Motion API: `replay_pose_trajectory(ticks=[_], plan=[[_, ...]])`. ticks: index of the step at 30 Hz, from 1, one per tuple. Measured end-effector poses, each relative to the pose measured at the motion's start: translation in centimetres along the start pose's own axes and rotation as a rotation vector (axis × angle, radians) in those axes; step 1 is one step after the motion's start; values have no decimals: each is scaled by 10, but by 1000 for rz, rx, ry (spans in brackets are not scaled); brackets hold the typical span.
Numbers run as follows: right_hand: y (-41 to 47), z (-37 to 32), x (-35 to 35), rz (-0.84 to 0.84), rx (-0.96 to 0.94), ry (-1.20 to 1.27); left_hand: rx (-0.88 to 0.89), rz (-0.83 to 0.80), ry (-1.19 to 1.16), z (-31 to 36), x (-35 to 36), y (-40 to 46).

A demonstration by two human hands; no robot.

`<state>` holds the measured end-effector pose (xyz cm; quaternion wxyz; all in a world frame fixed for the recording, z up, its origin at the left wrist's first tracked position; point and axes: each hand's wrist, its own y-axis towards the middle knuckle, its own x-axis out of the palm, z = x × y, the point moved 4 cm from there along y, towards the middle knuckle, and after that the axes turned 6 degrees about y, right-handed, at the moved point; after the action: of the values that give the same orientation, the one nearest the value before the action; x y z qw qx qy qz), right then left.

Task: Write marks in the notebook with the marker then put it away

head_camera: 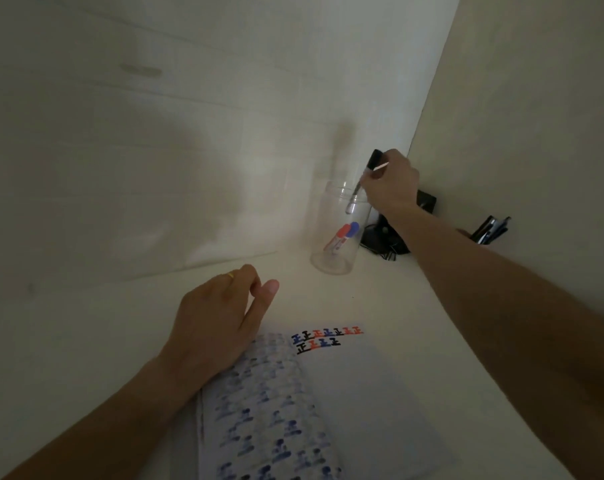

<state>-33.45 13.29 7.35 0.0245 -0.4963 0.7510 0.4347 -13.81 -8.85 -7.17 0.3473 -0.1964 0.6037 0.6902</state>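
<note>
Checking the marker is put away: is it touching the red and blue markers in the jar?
Apart. The head view shows the black-capped marker, held by the right hand, well above them.

I count three markers [369, 174], one clear jar [335, 251], one open notebook [345, 393], two hands [210, 320].

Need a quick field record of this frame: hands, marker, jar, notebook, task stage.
right hand: gripping black-capped marker, lower end inside the jar mouth
left hand: resting on desk at notebook's left edge, holding nothing, ring on one finger
jar: clear, upright, holds a red-capped and a blue-capped marker
notebook: open, rows of black, red and blue marks at top of right page
task stage: writing looks done; marker not yet released
</note>
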Motion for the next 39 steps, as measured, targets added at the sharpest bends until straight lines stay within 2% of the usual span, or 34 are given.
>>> replay_pose_trajectory(ticks=[4,9,16,21,25,31,39], plan=[[-1,7,19,-106,71,-123,24,-13,-5,2,1,-1],[-6,10,23,-93,144,-65,32,-32,2,1,2,0],[-60,-3,-24,-56,-9,-8,66,-30,8,5,-2,0],[-174,21,-48,-321,-4,-107,86,-116,-3,10,-3,-8],[-244,54,-54,-481,61,-242,125,-341,-45,15,5,-25],[-265,67,-48,-438,-46,-376,231,-432,21,18,14,-23],[-266,64,-46,-443,-69,-423,233,-477,18,22,15,-20]])
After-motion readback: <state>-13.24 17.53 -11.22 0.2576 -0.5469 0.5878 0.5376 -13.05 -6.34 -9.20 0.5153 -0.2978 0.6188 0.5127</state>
